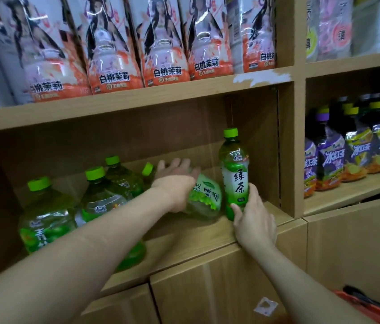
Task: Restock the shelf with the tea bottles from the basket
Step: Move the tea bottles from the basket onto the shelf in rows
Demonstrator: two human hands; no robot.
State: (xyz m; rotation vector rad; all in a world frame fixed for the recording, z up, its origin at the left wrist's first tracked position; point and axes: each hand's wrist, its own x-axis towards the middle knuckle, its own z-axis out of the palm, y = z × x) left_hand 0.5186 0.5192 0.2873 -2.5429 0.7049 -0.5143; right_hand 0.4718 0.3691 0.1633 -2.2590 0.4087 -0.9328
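Nearest to me, at the lower right corner, is an orange edge of the basket (pixel 371 308) with a black handle on it. Just beyond it stand pale wood cabinet doors (pixel 219 288), and above them the wooden shelf (pixel 184 237) that both arms reach into.

On my right, the right hand (pixel 254 217) comes up from below, thumb on the near side. Its fingers (pixel 254 191) are curled round the lower part of the upright tea bottle (pixel 233 174), which stands on the shelf near the compartment's right wall.

Further in, the left hand (pixel 175 183) lies palm down over the tilted tea bottle (pixel 206 197), which leans just beside the upright one. These fingers stretch straight towards the back, slightly apart. I cannot see the thumb.

Left of that hand stand large green-capped bottles (pixel 44 216) in a cluster. On the board above sit pink and orange drink packs (pixel 114 54), and in the compartment to the right stand purple and yellow bottles (pixel 333 157).
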